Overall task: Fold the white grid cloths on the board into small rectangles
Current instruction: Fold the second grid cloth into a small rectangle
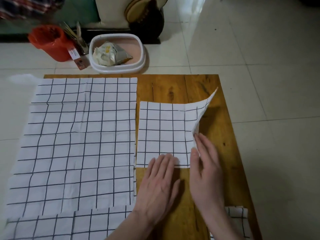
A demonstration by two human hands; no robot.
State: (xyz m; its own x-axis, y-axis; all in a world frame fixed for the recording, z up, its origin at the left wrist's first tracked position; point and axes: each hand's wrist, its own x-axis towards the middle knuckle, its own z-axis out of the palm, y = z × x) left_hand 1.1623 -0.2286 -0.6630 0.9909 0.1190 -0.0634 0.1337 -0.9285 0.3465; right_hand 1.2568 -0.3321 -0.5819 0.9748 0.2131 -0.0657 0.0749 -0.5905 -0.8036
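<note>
Left hand (157, 186): palm down, fingers straight and close together, fingertips pressing flat on the near edge of the folded grid cloth (162, 134); bare forearm runs in from the lower centre. Right hand (206, 172): turned on edge, thumb and fingers pinching the cloth's lifted right edge, fingers pointing away from the body; bare forearm enters from the lower right, just beside the left.

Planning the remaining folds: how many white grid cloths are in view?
4: a large flat cloth at left, another along the bottom-left edge, a half-folded cloth under both hands, a folded cloth bottom right. Others may be out of frame.
</note>
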